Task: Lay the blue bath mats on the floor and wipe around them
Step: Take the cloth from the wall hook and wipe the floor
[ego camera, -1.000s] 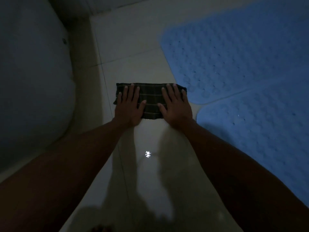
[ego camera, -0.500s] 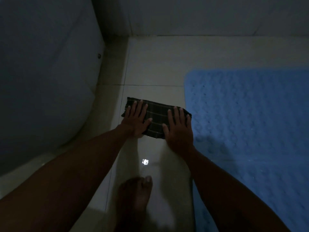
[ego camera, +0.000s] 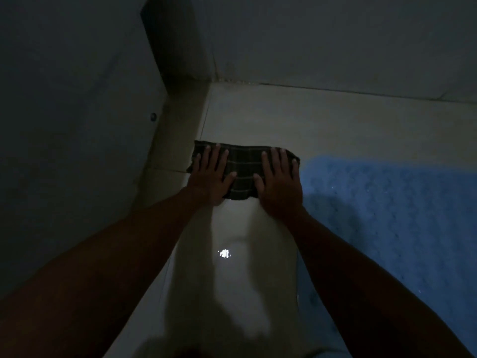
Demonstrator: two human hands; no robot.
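A dark checked cloth (ego camera: pixel 244 166) lies folded flat on the pale tiled floor (ego camera: pixel 258 120). My left hand (ego camera: pixel 210 175) presses on its left part with straight, spread fingers. Flat on the cloth's right part rests my right hand (ego camera: pixel 280 182), its fingers straight too. A blue bath mat (ego camera: pixel 392 215) with a bumpy surface lies on the floor right of the cloth, its near corner almost touching the cloth's right end. The room is very dim.
A large pale rounded fixture (ego camera: pixel 72 151) fills the left side, with a small round fitting (ego camera: pixel 153 117) on it. The wall (ego camera: pixel 335 40) meets the floor just beyond the cloth. A bright reflection (ego camera: pixel 224 254) shines on the wet-looking tile between my arms.
Both hands have pushed the cloth forward along the floor toward the far wall, past the mat's corner. The foot seen half a second ago is out of view.
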